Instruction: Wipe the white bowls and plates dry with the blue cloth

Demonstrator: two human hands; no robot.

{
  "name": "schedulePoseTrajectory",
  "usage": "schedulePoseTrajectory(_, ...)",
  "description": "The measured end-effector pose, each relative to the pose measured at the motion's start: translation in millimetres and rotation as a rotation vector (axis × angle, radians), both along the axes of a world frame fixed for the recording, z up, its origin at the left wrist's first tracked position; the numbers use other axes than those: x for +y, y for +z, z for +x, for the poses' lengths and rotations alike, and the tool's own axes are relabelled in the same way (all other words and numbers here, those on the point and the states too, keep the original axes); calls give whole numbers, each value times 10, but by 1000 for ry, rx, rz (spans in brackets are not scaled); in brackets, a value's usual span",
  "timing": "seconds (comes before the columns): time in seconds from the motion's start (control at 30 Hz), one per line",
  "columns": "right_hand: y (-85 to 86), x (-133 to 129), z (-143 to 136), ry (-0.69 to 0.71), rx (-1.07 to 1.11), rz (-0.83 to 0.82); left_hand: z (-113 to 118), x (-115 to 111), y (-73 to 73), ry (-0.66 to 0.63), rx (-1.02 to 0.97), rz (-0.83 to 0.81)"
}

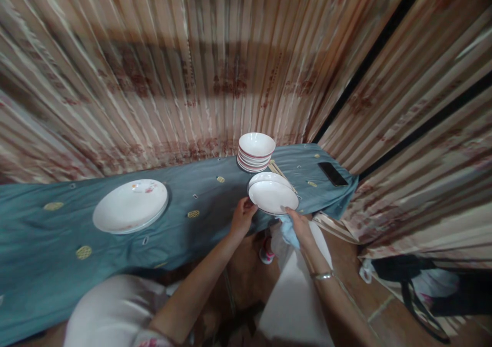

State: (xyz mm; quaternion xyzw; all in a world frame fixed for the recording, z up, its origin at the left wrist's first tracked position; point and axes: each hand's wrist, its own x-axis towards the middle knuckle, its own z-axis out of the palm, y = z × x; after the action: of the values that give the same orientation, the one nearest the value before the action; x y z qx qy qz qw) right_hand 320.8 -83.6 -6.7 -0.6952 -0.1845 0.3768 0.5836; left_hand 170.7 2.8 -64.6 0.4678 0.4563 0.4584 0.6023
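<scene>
A small white plate [273,197] with a thin dark rim is held tilted over the table's front edge. The fingers of my left hand [243,218] pinch its left rim. On its lower right rim, the thumb of my right hand [300,228] lies on top, and a light blue cloth [289,231] hangs under that hand. Just behind is another white plate [268,176], partly covered by the held one. A stack of white bowls [257,151] with red rims stands farther back. Beside it lie chopsticks [281,170], partly hidden by the plates.
Large white plates [130,206] with flower prints are stacked on the left of the table [203,198], which has a teal cloth. A black phone [332,174] lies near the right end. Pleated curtains [184,80] hang behind. Dark bags [403,268] sit at the lower right.
</scene>
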Motion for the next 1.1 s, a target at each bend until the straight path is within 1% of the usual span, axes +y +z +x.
schedulePoseTrajectory(0.07, -79, 41, 81, -4, -45, 4, 42, 28, -31, 3, 19, -5)
schedulePoseTrajectory(0.13, -171, 76, 181, 27, -109, 7, 72, 49, -56, 2, 30, -2)
schedulePoseTrajectory(0.23, -299, 111, 330, 104, -216, -6, 92, 81, -72, -4, 34, -9)
schedulePoseTrajectory(0.33, -383, 135, 426, 187, -285, -36, 104, 129, -70, -9, 16, -28)
schedulePoseTrajectory(0.47, -424, 181, 460, 261, -340, -63, 131, 203, -56, -1, 15, -71)
schedulePoseTrajectory(0.67, -372, 238, 449, 244, -337, -102, 164, 260, -17, 9, 36, -64)
schedulePoseTrajectory(0.8, -291, 190, 405, 285, -320, -116, 176, 253, -9, 2, 24, -85)
schedulePoseTrajectory(0.93, -263, 85, 253, 390, -211, -88, 120, 194, 2, -17, 1, -91)
schedulePoseTrajectory(1.03, -286, -2, 46, 469, -112, -59, -28, 119, 34, -27, 5, -79)
schedulePoseTrajectory(1.1, -304, -45, -131, 536, -54, -32, -188, 61, 63, -35, 0, -71)
